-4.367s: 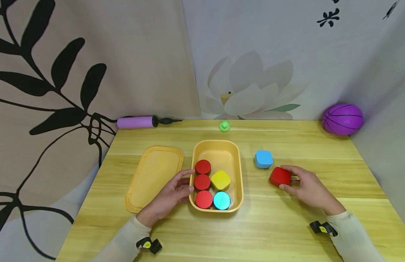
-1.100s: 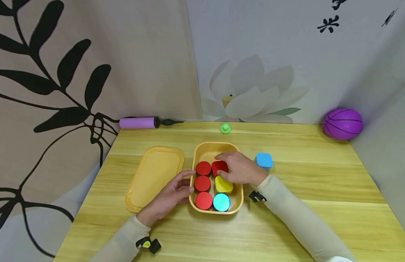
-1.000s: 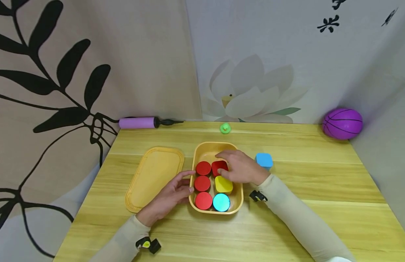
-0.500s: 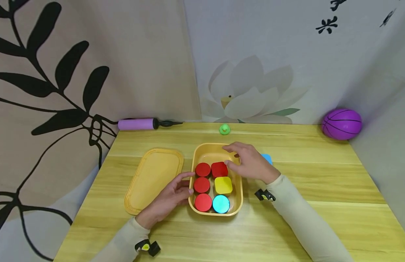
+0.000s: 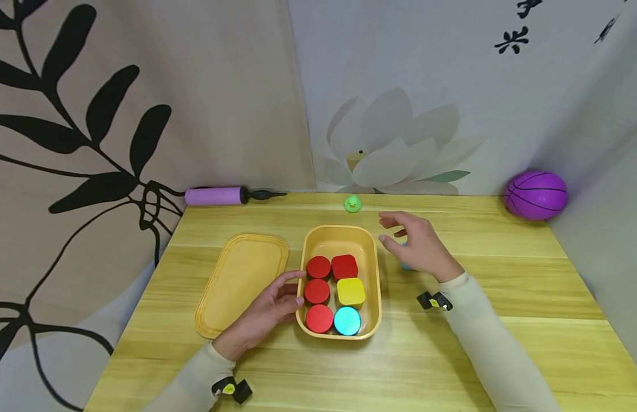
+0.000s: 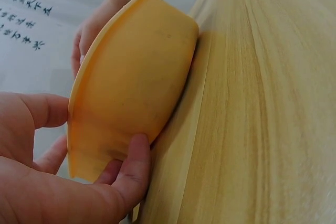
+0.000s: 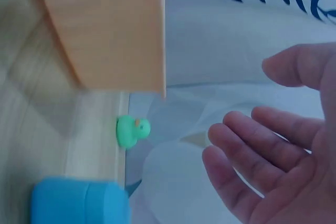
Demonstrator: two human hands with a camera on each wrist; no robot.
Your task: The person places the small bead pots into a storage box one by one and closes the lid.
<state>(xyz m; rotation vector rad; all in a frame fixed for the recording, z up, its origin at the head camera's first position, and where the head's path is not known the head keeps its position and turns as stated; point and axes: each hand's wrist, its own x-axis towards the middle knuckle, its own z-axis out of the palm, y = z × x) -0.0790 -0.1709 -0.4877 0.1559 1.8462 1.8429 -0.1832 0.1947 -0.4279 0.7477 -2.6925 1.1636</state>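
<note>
A yellow-orange plastic box [image 5: 370, 274] holds three round red blocks [image 5: 319, 318] down its left side. Beside them lie a squarish red block [image 5: 345, 267], a yellow block [image 5: 351, 292] and a round light-blue block [image 5: 347, 321]. My left hand [image 5: 269, 309] touches the box's left wall from outside, thumb against the wall and a fingertip at the rim. Nothing is in my right hand [image 5: 420, 243], which hovers right of the box with fingers spread. Below it the blue block [image 7: 79, 201] sits on the table, mostly hidden in the head view.
The box's flat lid [image 5: 242, 286] lies left of the box. Along the back edge are a purple hand pump [image 5: 215, 195] and a small green rubber duck [image 5: 352, 203]. A purple ball [image 5: 536, 195] rests at the right back corner. Wall hangings stand behind the wooden table [image 5: 478, 343].
My right hand carried the squarish red block from the table into the box and let it go above the yellow one. It then rose rightward over the blue block. My left hand stayed put.
</note>
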